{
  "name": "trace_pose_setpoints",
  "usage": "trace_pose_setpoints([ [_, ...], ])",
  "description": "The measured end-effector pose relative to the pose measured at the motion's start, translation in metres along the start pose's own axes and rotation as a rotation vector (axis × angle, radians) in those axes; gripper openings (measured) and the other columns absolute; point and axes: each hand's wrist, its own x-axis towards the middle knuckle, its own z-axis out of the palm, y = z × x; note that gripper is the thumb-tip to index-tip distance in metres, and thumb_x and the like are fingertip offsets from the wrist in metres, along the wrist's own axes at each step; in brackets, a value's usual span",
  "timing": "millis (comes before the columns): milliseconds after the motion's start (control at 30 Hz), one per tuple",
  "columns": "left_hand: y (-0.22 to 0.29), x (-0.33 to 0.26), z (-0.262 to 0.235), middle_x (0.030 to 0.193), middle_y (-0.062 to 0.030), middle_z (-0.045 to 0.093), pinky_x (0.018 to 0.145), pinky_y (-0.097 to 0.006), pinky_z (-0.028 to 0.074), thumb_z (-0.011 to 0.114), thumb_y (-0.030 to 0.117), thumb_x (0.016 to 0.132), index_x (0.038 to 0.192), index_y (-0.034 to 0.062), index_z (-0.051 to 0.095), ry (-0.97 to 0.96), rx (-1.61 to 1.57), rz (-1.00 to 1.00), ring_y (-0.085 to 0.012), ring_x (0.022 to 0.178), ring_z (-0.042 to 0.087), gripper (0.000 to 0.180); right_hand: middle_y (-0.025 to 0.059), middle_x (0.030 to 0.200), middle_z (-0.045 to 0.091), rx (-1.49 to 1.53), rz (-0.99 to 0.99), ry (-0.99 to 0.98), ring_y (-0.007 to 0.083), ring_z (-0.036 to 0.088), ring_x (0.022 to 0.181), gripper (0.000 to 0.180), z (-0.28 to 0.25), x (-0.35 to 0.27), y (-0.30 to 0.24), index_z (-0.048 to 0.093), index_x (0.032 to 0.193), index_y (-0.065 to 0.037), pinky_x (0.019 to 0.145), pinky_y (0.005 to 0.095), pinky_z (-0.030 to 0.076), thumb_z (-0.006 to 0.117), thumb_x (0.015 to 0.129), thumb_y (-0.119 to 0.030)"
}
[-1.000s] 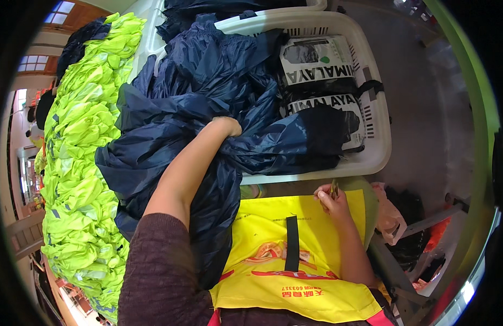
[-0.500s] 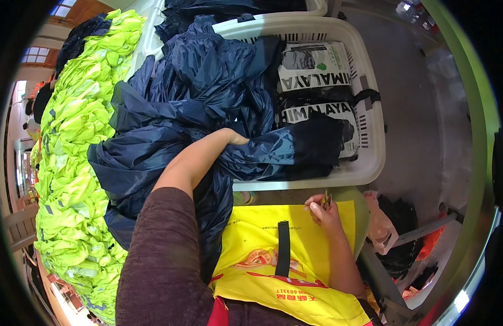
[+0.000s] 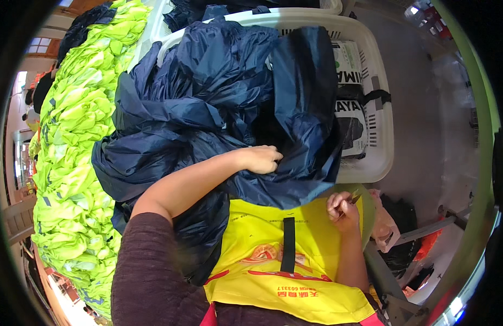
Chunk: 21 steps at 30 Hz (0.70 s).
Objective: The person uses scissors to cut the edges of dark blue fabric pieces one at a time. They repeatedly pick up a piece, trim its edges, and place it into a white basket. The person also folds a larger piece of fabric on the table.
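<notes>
Navy jackets (image 3: 219, 108) overflow the white basket (image 3: 379, 130); my left hand (image 3: 262, 159) pinches one, my right hand (image 3: 341, 206) pinches small snips (image 3: 354, 199).

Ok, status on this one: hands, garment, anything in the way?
Left hand gripping the dark blue garment. Right hand pinching a small tool, kind unclear. Garment heaped over the white basket. Neon vests piled left.

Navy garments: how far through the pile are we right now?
Done: cannot tell; no finished stack shows. In hand: the left hand has a grip on a fold of the navy garments heaped over the white basket, while the right hand pinches a small tool, perhaps snips, over the yellow apron. Left: most of the heap looks unsorted; the neon vests lie alongside.
</notes>
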Motion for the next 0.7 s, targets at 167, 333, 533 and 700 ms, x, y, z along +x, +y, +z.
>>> trace_pose_setpoints([
  [167, -0.009, 0.023, -0.029, 0.095, -0.0166, 0.062, 0.084, -0.037, 0.042, 0.049, 0.011, 0.071, 0.098, 0.0015, 0.062, -0.001, -0.229, -0.032, -0.0332, 0.095, 0.056, 0.031, 0.0105, 0.079, 0.056, 0.006, 0.03, -0.015, 0.0078, 0.037, 0.05, 0.02, -0.004, 0.0, 0.005, 0.058, 0.084, -0.001, 0.043, 0.0199, 0.028, 0.058, 0.081, -0.02],
  [333, -0.074, 0.033, -0.04, 0.102, -0.0128, 0.063, 0.077, -0.036, 0.047, 0.055, 0.015, 0.076, 0.095, 0.0087, 0.067, 0.053, 0.479, -0.47, -0.0275, 0.095, 0.06, 0.023, 0.01, 0.08, 0.057, 0.009, 0.052, -0.034, 0.0064, 0.037, 0.05, 0.019, 0.001, 0.005, 0.003, 0.059, 0.086, -0.001, 0.043, 0.0196, 0.027, 0.058, 0.081, -0.019],
  [533, -0.117, 0.066, -0.037, 0.13, -0.0171, 0.044, 0.094, -0.041, 0.038, 0.055, 0.052, 0.075, 0.122, 0.0032, 0.05, -0.111, 0.324, -0.848, -0.0329, 0.117, 0.045, 0.068, 0.0088, 0.08, 0.058, -0.019, 0.078, -0.044, 0.0056, 0.036, 0.048, 0.019, 0.002, 0.002, 0.003, 0.059, 0.086, -0.001, 0.042, 0.0191, 0.026, 0.058, 0.081, -0.019],
  [700, -0.128, 0.1, -0.055, 0.131, -0.0232, 0.04, 0.101, -0.038, 0.029, 0.049, 0.056, 0.077, 0.124, -0.0041, 0.043, 0.615, -0.535, -0.517, -0.034, 0.122, 0.038, 0.077, 0.0076, 0.08, 0.06, -0.042, 0.101, -0.006, 0.0047, 0.036, 0.048, 0.02, 0.001, -0.004, 0.003, 0.06, 0.087, -0.002, 0.043, 0.0189, 0.026, 0.059, 0.079, -0.021],
])
